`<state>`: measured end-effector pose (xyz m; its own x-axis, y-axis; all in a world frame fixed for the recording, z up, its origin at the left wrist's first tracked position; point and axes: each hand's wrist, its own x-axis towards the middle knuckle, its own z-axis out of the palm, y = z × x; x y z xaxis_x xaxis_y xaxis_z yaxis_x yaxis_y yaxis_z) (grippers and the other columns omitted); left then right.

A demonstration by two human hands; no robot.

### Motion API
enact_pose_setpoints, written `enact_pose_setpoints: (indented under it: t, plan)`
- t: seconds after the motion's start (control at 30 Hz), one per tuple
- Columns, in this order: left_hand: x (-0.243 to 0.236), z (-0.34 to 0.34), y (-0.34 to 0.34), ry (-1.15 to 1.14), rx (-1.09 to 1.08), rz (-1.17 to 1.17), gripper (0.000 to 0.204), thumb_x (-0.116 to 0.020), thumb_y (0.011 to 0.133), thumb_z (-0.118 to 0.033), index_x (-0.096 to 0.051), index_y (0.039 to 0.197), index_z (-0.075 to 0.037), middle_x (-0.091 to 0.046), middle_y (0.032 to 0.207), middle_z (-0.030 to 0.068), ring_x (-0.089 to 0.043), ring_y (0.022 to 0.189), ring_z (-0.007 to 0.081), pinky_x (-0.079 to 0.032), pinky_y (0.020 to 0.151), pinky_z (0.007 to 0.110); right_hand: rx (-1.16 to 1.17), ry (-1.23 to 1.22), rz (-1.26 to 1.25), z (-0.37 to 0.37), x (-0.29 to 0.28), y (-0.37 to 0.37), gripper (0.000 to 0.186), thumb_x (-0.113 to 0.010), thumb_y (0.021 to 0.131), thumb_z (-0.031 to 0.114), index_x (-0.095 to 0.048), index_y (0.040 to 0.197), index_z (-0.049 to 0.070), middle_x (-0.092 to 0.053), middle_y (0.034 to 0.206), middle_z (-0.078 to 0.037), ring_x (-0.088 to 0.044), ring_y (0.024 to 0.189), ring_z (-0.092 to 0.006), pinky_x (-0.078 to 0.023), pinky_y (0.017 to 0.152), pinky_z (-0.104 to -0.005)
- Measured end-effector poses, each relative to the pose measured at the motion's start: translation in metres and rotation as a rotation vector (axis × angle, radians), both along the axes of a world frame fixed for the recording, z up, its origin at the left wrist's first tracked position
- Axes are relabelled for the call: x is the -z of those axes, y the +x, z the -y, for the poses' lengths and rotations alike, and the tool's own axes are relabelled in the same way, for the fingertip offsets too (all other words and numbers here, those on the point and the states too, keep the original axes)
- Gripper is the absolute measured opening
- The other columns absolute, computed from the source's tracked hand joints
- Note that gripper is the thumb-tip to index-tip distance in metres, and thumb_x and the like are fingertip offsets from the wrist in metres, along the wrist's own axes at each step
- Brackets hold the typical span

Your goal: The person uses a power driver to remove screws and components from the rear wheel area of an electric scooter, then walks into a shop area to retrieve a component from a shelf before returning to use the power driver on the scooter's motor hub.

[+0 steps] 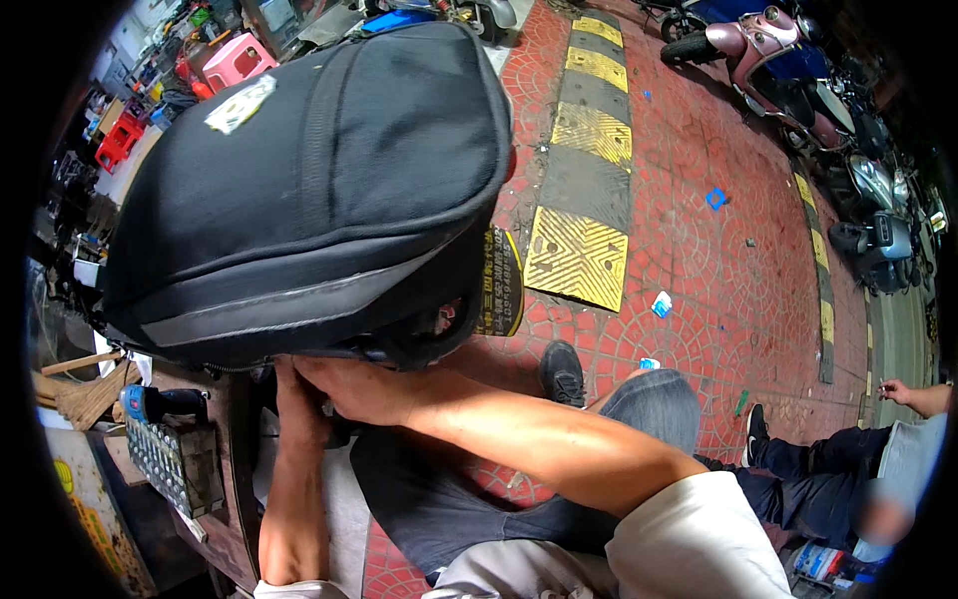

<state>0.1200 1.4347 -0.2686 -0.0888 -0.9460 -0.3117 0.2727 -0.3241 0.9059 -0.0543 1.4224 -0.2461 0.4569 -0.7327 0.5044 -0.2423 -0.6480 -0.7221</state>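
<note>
A large black fabric bag (299, 190) with a grey trim band fills the upper middle, a small pale sticker on its top. My left hand (295, 404) reaches up beneath its lower edge, fingers hidden. My right hand (354, 384) is next to it, under the same edge, with its fingertips out of sight; what either holds cannot be made out. A yellow and black printed board (504, 285) shows behind the bag. Just left of my hands, a blue and black cordless tool (160, 401) lies on a case of metal bits (172, 466).
A seated person (888, 479) in dark trousers is at the lower right. Scooters (773, 75) are parked upper right. Yellow-black ramp strips (577, 250) lie on red paving (699, 299). Red and pink stools (238, 62) and clutter are upper left; wood scraps (95, 394) lie left.
</note>
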Motion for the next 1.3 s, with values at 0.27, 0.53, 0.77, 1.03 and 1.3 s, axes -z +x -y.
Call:
enact_pose_setpoints:
  t: [0.27, 0.53, 0.77, 1.03, 1.3]
  plan:
    - [0.013, -0.014, 0.011, -0.096, -0.071, -0.122, 0.081, -0.049, 0.106, -0.062, -0.037, 0.16, -0.003, -0.046, 0.161, 0.0134, -0.044, 0.146, 0.0306, -0.036, 0.123, 0.045, 0.148, -0.067, 0.16, -0.011, 0.013, 0.006, 0.041, -0.055, 0.1, 0.021, -0.065, 0.138, 0.009, -0.063, 0.142, -0.017, -0.057, 0.134, -0.0346, -0.04, 0.118, -0.0459]
    - [0.024, -0.019, 0.01, 0.047, -0.115, -0.016, 0.083, -0.047, 0.105, -0.065, -0.034, 0.162, -0.005, -0.041, 0.165, 0.0125, -0.044, 0.147, 0.0323, -0.037, 0.122, 0.046, 0.26, -0.035, 0.071, -0.036, 0.074, 0.038, 0.042, -0.05, 0.107, 0.035, -0.064, 0.141, 0.014, -0.056, 0.153, -0.014, -0.048, 0.143, -0.0351, -0.033, 0.123, -0.0498]
    - [0.023, -0.022, 0.015, 0.079, -0.328, 0.053, 0.077, -0.045, 0.108, -0.058, -0.035, 0.161, -0.003, -0.041, 0.164, 0.0138, -0.043, 0.146, 0.0326, -0.035, 0.123, 0.046, 0.487, -0.502, -0.197, -0.027, 0.049, 0.014, 0.045, -0.053, 0.104, 0.032, -0.061, 0.143, 0.011, -0.055, 0.152, -0.016, -0.047, 0.143, -0.0361, -0.032, 0.123, -0.0495]
    - [0.05, -0.065, 0.059, 0.065, -0.067, 0.425, 0.062, -0.048, 0.111, -0.042, -0.041, 0.158, -0.003, -0.049, 0.159, 0.0134, -0.05, 0.139, 0.0306, -0.041, 0.117, 0.044, -0.11, 0.455, -0.374, -0.029, -0.068, -0.02, 0.053, -0.059, 0.098, 0.022, -0.055, 0.147, 0.005, -0.056, 0.148, -0.021, -0.049, 0.139, -0.0382, -0.036, 0.12, -0.048]
    - [-0.157, -0.11, -0.018, 0.692, 0.056, 0.789, 0.048, -0.065, 0.102, -0.044, -0.074, 0.087, 0.001, -0.071, 0.07, 0.0135, -0.065, 0.06, 0.0205, -0.052, 0.059, 0.038, -0.099, 0.333, -0.418, -0.125, -0.187, -0.09, 0.063, -0.071, 0.086, 0.016, -0.056, 0.145, 0.001, -0.046, 0.157, -0.023, -0.044, 0.146, -0.0374, -0.037, 0.119, -0.0483]
